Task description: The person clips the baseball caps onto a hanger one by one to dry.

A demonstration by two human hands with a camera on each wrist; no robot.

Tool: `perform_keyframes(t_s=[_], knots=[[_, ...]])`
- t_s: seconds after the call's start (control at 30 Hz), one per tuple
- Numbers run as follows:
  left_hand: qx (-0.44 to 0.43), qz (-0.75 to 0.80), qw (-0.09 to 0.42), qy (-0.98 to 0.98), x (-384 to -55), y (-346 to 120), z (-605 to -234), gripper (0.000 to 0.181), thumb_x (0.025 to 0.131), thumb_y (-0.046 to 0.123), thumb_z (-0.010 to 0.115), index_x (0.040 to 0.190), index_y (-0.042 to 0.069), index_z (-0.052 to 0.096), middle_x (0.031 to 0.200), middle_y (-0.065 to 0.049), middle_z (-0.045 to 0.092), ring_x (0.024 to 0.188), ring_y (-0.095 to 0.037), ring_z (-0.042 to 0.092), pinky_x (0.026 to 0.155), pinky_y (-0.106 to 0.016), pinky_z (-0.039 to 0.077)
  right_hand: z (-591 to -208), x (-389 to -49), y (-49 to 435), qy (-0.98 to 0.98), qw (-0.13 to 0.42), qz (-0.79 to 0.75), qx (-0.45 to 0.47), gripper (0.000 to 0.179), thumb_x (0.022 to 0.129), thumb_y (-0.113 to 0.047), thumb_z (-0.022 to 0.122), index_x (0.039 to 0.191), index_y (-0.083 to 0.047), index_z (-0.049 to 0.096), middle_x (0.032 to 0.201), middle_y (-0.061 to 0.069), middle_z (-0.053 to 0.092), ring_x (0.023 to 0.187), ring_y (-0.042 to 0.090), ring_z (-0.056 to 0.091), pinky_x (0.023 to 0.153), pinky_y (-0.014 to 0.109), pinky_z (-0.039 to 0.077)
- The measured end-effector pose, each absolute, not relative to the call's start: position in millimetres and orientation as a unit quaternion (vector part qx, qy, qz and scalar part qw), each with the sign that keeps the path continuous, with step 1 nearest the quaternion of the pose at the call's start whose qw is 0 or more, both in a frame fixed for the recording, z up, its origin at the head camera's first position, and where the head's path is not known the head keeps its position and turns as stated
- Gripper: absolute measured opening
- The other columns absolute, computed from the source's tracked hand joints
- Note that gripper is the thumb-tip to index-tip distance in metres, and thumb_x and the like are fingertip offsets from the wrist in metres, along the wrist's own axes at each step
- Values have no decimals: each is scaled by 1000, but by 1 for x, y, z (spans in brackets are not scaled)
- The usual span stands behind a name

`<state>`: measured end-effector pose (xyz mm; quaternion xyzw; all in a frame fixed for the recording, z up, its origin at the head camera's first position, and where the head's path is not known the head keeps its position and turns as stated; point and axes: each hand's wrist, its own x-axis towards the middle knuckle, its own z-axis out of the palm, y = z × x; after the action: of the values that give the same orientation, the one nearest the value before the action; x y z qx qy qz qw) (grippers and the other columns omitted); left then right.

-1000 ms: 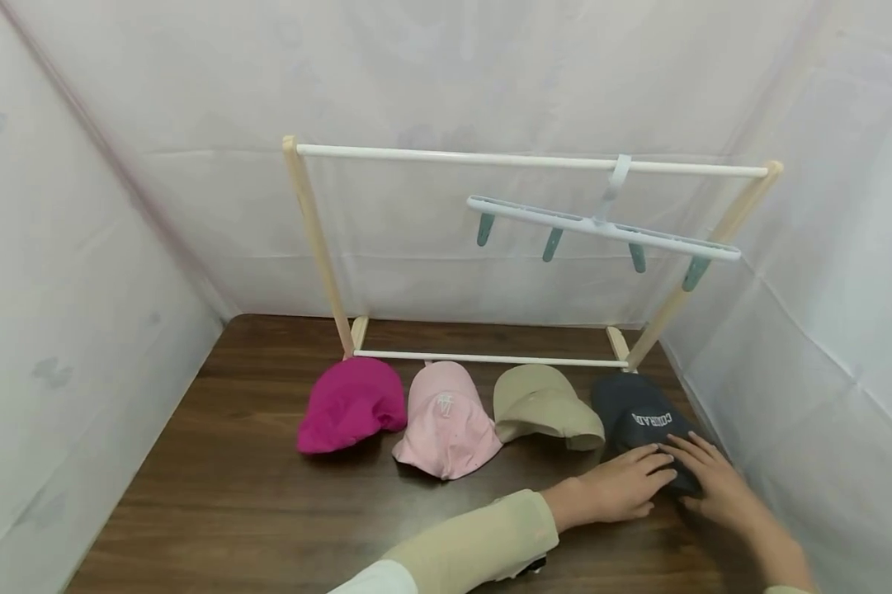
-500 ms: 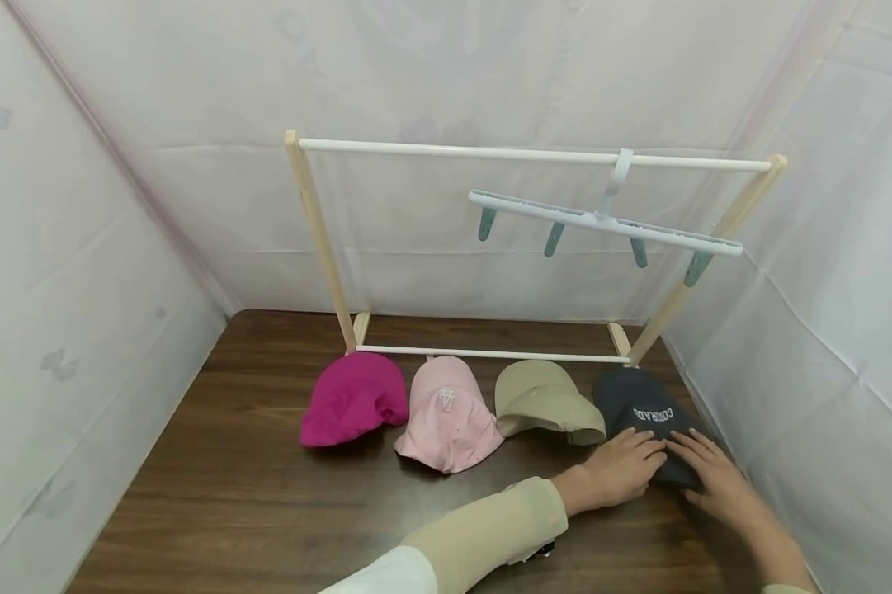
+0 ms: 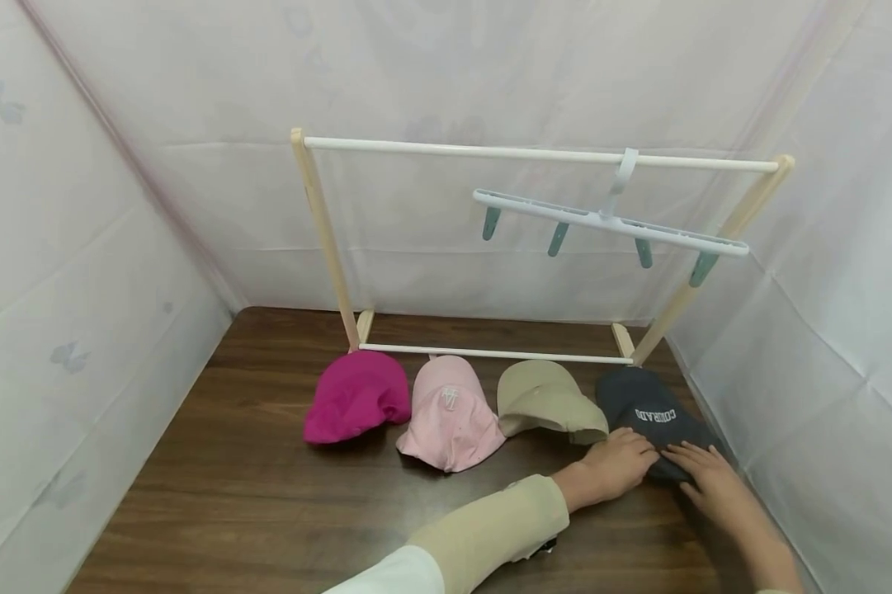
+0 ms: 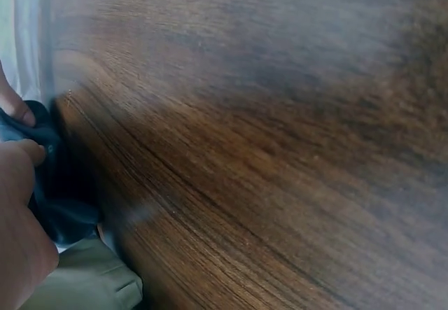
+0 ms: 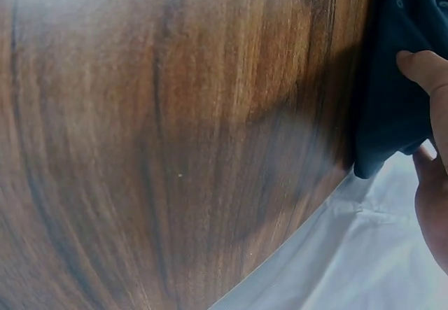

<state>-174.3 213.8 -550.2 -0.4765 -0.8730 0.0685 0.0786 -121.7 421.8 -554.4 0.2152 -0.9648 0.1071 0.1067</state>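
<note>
A dark cap [image 3: 639,404] with white lettering lies at the right end of a row of caps, brim toward the rack. At its near left edge, my left hand [image 3: 620,464] grips the cloth. My right hand [image 3: 713,487] holds its near right part, fingers across the top and thumb at the near edge. In the right wrist view, that thumb [image 5: 423,68] presses on the dark cloth. The left wrist view shows both hands on the cap [image 4: 59,177]. To the left lie a beige cap [image 3: 538,396], a pink cap [image 3: 449,421] and a magenta cap [image 3: 356,396].
Behind the caps stands a wooden rack [image 3: 325,239] with a white top bar [image 3: 453,151]. From the bar hangs a pale blue hanger [image 3: 609,221] with several green clips, tilted down to the right. White curtains [image 3: 847,313] enclose the brown table [image 3: 282,511].
My left hand has shifted left and away from me along the cap's near edge, so the fingers of my hands no longer overlap. The right hand has barely moved. The view has tilted slightly.
</note>
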Motion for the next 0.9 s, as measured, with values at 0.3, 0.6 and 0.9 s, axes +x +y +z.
perform_keyframes(t_s=[0.3,0.6,0.9], knots=[[-482,63,109,-867,-175,212,-556,33,106,38,55,139,34,60,137,22,57,129,3,48,112,-16,29,-557,-123,424,-968,93,133,192,42,73,11,79,114,3,72,118,25,69,113,51,61,97,71,39],[-481,56,106,-869,-176,213,-557,33,107,35,54,139,34,60,137,21,58,129,3,49,112,-16,30,-555,-124,425,-968,98,139,183,42,73,12,78,114,2,72,116,25,70,111,51,61,95,71,40],[-473,45,87,-876,-174,215,-552,34,105,28,58,140,31,60,139,19,58,129,3,50,113,-16,30,-547,-124,424,-971,100,134,173,40,74,12,77,112,0,73,111,26,71,108,50,63,95,70,42]])
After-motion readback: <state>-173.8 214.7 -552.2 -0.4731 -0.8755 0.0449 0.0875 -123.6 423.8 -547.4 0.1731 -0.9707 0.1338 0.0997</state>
